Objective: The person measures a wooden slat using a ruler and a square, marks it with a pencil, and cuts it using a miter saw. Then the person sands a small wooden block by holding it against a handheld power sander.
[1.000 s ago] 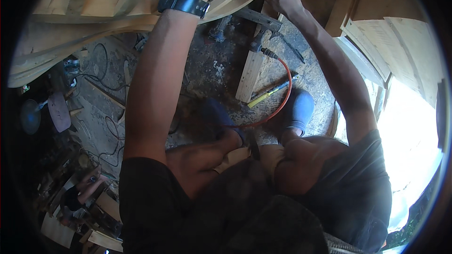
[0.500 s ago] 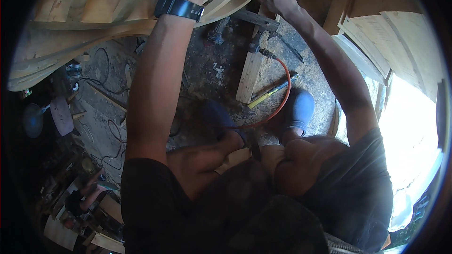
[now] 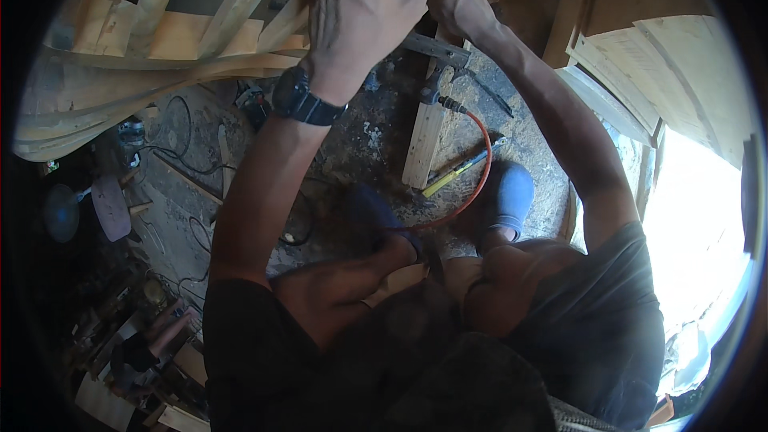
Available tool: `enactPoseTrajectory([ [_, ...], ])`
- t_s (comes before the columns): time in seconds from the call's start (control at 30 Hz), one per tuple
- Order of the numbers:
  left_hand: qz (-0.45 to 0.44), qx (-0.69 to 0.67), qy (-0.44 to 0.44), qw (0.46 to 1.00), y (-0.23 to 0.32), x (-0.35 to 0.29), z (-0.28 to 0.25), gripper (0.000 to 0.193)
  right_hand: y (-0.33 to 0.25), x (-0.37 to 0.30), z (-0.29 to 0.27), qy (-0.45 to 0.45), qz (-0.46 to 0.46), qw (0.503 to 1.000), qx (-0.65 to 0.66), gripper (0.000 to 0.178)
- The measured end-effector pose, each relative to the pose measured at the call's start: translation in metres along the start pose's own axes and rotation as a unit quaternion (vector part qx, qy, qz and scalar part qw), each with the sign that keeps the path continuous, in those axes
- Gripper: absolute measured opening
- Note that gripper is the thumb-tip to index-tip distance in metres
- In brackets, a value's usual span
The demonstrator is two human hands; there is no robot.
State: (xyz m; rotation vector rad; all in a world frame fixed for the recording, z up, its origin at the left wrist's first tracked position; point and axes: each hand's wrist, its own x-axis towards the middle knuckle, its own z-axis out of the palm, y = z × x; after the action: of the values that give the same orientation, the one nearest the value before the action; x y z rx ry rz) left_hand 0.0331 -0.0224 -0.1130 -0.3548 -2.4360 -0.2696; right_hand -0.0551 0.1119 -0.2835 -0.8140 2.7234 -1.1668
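My left hand (image 3: pixel 356 20) reaches up to the curved wooden framework, back of the hand showing, thumb stretched toward my right hand. Its fingers are apart from the thumb, and their tips run out past the top edge. Close beside it, my right hand (image 3: pixel 462 4) is closed, seemingly round the grip of an air nailer (image 3: pixel 436 50). The hand hides much of the tool's body; a dark rail and a hose fitting show below. An orange air hose (image 3: pixel 488 156) curves from the fitting down toward my feet.
Curved wooden ribs (image 3: pixel 240 8) fill the upper left. A pale board (image 3: pixel 422 140) and a yellow-and-dark tool (image 3: pixel 452 176) lie on the floor between my feet. Cables (image 3: pixel 180 156) and a fan (image 3: pixel 60 208) are at left, wooden panels (image 3: pixel 680 56) at right. Another person's arm (image 3: pixel 170 328) shows lower left.
My left hand has come down and back into view, its thumb now beside my right hand. My right hand stays closed; the whole scene has shifted slightly downward.
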Motion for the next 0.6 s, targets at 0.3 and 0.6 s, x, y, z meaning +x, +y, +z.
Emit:
enactPoseTrajectory([
  [0.3,-0.217,-0.138,-0.056,0.965,-0.011,-0.066,0.033,0.049,-0.020,-0.007,-0.009,-0.001,-0.005,1.000,0.026,0.036],
  [0.6,-0.272,-0.439,-0.155,0.842,-0.009,0.002,0.044,0.049,-0.014,-0.002,-0.007,-0.003,-0.009,1.000,0.025,0.035],
])
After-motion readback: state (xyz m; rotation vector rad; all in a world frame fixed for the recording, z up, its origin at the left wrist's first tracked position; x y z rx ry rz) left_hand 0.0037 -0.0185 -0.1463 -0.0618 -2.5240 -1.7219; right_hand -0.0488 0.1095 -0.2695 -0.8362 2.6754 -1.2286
